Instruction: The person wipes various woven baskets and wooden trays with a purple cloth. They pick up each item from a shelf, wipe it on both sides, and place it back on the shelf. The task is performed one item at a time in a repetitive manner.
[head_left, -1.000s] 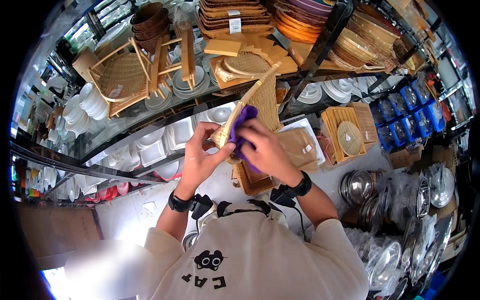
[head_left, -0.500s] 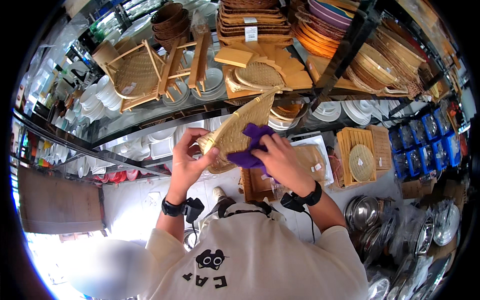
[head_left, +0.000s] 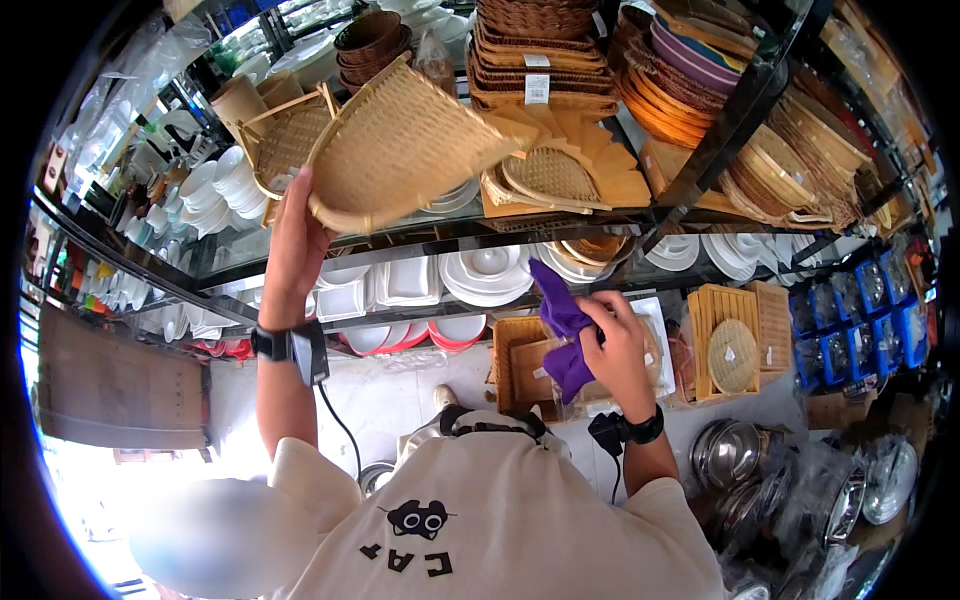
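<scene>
My left hand (head_left: pixel 297 228) grips a woven bamboo winnowing basket (head_left: pixel 400 150) by its rounded rim. The scoop-shaped basket is raised over the upper shelf, tilted so that its inner weave shows and its narrow corner points right. Behind it, a small bamboo basket on a wooden stand (head_left: pixel 285 150) is partly covered. My right hand (head_left: pixel 617 345) is pinched around a crumpled purple cloth (head_left: pixel 565 330), held apart from the basket, above the goods below the shelf. Right of the raised basket, another flat woven basket (head_left: pixel 552 175) lies on wooden pieces on the shelf.
Stacked rectangular wicker trays (head_left: pixel 540 70) and round orange baskets (head_left: pixel 660 95) crowd the shelf's back. A black shelf post (head_left: pixel 735 125) rises at the right. White dishes (head_left: pixel 485 275) fill the lower shelf. Blue bins (head_left: pixel 860 300) and metal pans (head_left: pixel 725 452) are at the right.
My left hand has carried the winnowing basket up and left, over the upper shelf. My right hand has drawn the purple cloth off the basket, moving right and down.
</scene>
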